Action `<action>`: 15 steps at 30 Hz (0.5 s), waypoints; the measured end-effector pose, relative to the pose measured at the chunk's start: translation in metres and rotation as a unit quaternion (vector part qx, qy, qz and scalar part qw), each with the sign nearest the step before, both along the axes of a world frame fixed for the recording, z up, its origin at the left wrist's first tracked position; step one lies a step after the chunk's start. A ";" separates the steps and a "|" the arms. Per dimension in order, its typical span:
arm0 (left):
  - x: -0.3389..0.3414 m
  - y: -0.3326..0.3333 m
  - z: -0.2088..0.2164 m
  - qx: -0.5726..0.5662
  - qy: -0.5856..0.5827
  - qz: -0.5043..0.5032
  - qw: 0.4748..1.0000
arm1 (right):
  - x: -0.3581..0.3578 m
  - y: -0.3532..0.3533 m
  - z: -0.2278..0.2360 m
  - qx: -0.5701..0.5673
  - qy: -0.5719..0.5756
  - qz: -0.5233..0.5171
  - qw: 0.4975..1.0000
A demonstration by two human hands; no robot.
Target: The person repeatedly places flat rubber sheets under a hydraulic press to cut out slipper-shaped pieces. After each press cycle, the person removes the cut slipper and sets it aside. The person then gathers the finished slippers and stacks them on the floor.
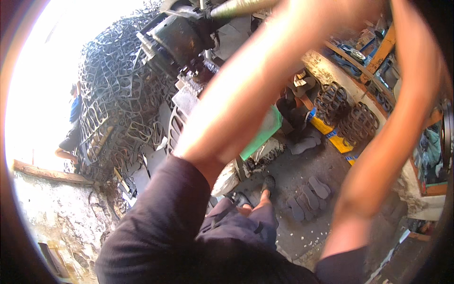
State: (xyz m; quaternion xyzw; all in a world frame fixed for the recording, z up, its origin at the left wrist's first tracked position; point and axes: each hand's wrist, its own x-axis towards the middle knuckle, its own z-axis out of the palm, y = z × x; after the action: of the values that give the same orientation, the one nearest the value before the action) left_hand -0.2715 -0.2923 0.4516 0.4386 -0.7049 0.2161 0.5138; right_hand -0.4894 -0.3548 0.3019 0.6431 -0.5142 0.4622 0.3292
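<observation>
Both of my arms are raised close in front of me and blurred by motion. My left hand [352, 14] is at the upper edge, mostly cut off, its fingers out of sight. Along the right rim, my right hand [421, 47] is smeared, and its fingers cannot be made out. Whether either holds anything is hidden. Behind my left forearm stands a dark, greasy machine [177, 40]. A green sheet [261, 137] shows partly below that forearm. Several dark shoe soles [309, 196] lie on the floor between my arms.
A large heap of cut-out dark sheet scraps [113, 71] rises at the left. Stacked dark loop-shaped pieces [357, 123] stand beside a yellow and blue strip [331, 137]. A person [73, 125] is at the far left, behind a worn wall [61, 203]. Cluttered wooden shelving [378, 54] is at the right.
</observation>
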 end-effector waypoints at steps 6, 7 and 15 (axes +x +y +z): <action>0.034 0.004 -0.338 0.352 -0.509 0.019 0.785 | 0.114 0.134 -0.321 0.287 -0.126 0.105 0.944; 0.037 0.010 -0.336 0.315 -0.475 -0.020 0.822 | 0.112 0.137 -0.312 0.315 -0.118 0.087 0.938; 0.118 0.237 -0.427 0.576 0.019 0.157 0.802 | -0.003 0.159 -0.020 0.173 0.101 -0.115 0.973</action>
State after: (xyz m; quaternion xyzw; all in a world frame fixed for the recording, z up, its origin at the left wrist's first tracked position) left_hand -0.1532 -0.0555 0.0250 0.7625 -0.6113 -0.1604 0.1386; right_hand -0.4923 -0.1953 0.2820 0.6701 -0.6212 0.2579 0.3138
